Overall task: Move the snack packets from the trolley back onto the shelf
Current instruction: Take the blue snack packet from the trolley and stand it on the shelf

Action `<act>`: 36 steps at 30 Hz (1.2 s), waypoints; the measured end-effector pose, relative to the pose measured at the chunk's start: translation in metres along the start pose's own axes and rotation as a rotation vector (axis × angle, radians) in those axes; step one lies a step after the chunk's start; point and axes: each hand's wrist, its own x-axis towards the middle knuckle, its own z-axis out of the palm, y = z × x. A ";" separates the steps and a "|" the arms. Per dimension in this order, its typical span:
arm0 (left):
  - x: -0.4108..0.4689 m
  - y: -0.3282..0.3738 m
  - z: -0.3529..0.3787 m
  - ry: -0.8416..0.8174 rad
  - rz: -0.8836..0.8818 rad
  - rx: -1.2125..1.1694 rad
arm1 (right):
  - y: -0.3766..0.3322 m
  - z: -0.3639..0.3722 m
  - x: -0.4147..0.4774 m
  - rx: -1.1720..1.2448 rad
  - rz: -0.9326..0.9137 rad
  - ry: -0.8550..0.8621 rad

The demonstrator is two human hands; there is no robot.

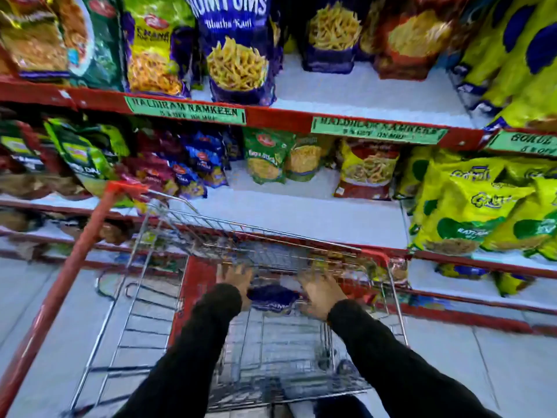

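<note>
Both my arms reach down into a wire trolley (144, 300) with a red frame. A blue snack packet (272, 294) lies inside it between my hands. My left hand (233, 279) is at the packet's left edge with fingers spread. My right hand (321, 289) is at its right edge, fingers also spread. The picture is blurred, so I cannot tell whether either hand grips the packet. On the upper shelf (361, 95) stands a matching blue packet (239, 64), with bare white shelf to its right.
Red-edged shelves hold many snack packets: green and red ones (366, 170) on the middle shelf (295, 215), yellow ones (470, 212) at the right. The trolley's red handle bar (60, 291) slants along the left. Pale tiled floor lies below.
</note>
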 end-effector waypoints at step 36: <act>-0.074 0.057 -0.122 0.787 0.116 -1.746 | 0.050 -0.151 -0.089 1.163 -0.097 0.833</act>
